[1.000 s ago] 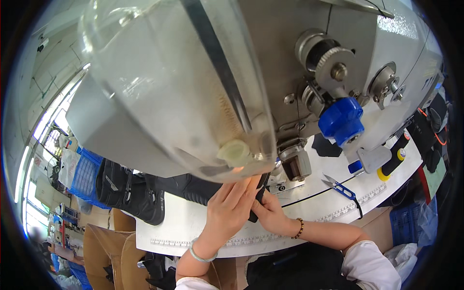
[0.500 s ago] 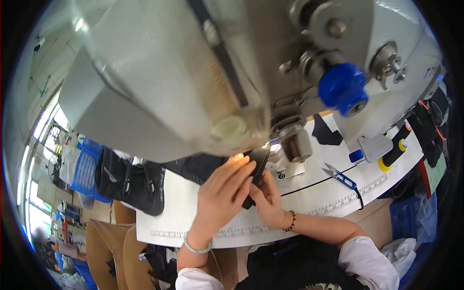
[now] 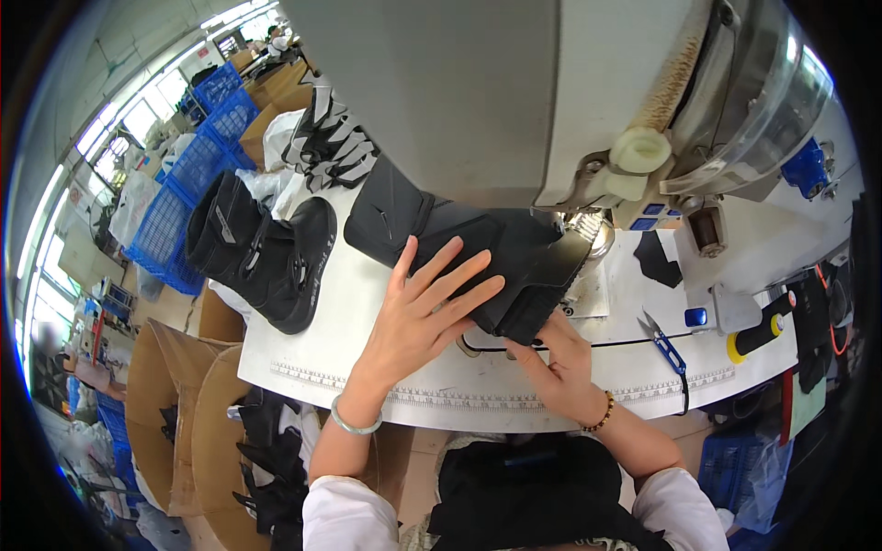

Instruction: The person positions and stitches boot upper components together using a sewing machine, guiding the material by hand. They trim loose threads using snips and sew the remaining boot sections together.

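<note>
A black boot upper (image 3: 469, 234) lies on the white table under the head of a sewing machine (image 3: 459, 101), its right edge by the lit needle area. My left hand (image 3: 418, 317) rests flat on the upper with fingers spread. Along its near edge, my right hand (image 3: 562, 367) pinches the dark ribbed part between thumb and fingers; some fingertips are hidden beneath it. The needle itself is too small to make out.
A finished black boot (image 3: 262, 248) stands left on the table (image 3: 441, 395). Blue thread snips (image 3: 668, 347), a black-and-yellow thread spool (image 3: 758, 331) and a black offcut (image 3: 656, 260) lie right. Cardboard boxes (image 3: 184, 413) and blue crates (image 3: 175, 225) stand left.
My view has shifted, showing more of the table and upper. My left hand has spread flat on the upper; my right hand has moved down to the upper's near edge.
</note>
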Demonstrator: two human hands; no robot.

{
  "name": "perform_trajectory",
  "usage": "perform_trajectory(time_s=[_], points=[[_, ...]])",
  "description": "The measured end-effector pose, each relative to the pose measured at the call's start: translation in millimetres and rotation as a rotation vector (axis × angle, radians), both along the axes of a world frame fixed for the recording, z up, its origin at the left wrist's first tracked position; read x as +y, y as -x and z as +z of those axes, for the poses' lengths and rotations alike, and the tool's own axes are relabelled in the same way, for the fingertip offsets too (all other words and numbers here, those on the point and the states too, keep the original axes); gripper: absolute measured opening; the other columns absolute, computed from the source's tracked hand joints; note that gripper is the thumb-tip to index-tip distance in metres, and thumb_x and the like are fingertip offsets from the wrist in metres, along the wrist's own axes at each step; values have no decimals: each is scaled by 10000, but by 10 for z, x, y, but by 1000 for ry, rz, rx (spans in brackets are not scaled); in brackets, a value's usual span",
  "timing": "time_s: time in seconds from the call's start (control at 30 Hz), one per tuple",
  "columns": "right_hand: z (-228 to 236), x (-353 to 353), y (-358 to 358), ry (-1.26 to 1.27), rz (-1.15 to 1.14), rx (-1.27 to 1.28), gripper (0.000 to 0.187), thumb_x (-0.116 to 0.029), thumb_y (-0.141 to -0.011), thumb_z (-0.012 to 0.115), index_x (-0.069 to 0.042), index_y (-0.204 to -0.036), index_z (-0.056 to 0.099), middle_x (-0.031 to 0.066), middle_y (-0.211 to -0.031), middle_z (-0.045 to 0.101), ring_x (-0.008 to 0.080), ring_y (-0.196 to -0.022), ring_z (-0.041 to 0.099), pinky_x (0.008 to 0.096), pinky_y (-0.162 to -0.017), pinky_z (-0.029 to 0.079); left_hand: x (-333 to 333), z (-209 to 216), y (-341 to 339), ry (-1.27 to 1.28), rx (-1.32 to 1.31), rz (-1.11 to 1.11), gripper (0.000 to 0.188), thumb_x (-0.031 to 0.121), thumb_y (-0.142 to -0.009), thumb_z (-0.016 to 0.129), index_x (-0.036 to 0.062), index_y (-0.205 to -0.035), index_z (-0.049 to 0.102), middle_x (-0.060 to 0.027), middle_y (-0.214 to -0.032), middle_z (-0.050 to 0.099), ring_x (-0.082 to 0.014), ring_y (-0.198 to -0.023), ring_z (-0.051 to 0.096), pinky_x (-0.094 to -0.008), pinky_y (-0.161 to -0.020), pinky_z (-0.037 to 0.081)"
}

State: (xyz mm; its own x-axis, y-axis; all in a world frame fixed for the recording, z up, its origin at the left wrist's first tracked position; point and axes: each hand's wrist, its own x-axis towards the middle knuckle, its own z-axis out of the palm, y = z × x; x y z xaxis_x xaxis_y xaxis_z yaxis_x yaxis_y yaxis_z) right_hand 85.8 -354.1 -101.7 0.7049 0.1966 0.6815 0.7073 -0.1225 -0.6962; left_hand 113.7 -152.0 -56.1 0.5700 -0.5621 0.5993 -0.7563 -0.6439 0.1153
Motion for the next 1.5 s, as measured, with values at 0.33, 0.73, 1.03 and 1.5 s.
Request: perform_trajectory(time_s=[0.33, 0.73, 1.03, 1.5], points=[[86, -66, -89, 171, -3, -149, 178, 43, -791, 651, 29, -968, 652, 134, -966, 634, 279, -862, 596, 320, -746, 470, 2, -15, 2, -64, -67, 55, 676, 163, -615, 733, 244, -1266, 569, 68, -1374, 476, -219, -1277, 439, -529, -1076, 297], [118, -131, -91, -369, 329, 527, 250, -87, -858, 656, 17, -1068, 569, 72, -945, 622, 124, -808, 606, 289, -663, 495, -563, 419, 101, 172, 102, -74, 419, 59, -708, 721, 7, -1113, 626, -135, -1150, 604, -310, -1082, 571, -359, -907, 477], [164, -245, -261, 107, 103, 210, 183, -109, -833, 642, 22, -773, 528, 169, -603, 549, 298, -532, 554, 360, -494, 427, -799, 330, -63, 6, -361, -29, 236, -38, -743, 666, -32, -978, 644, -117, -936, 639, -249, -805, 651, -300, -639, 542], [34, -167, -354, 81, 124, 118, 109, -33, -752, 611, 32, -807, 542, 187, -644, 567, 365, -600, 587, 410, -545, 460, -925, 406, 11, -26, -350, 48, 159, 42, -714, 698, -11, -846, 626, -96, -843, 599, -259, -744, 614, -308, -548, 504]])
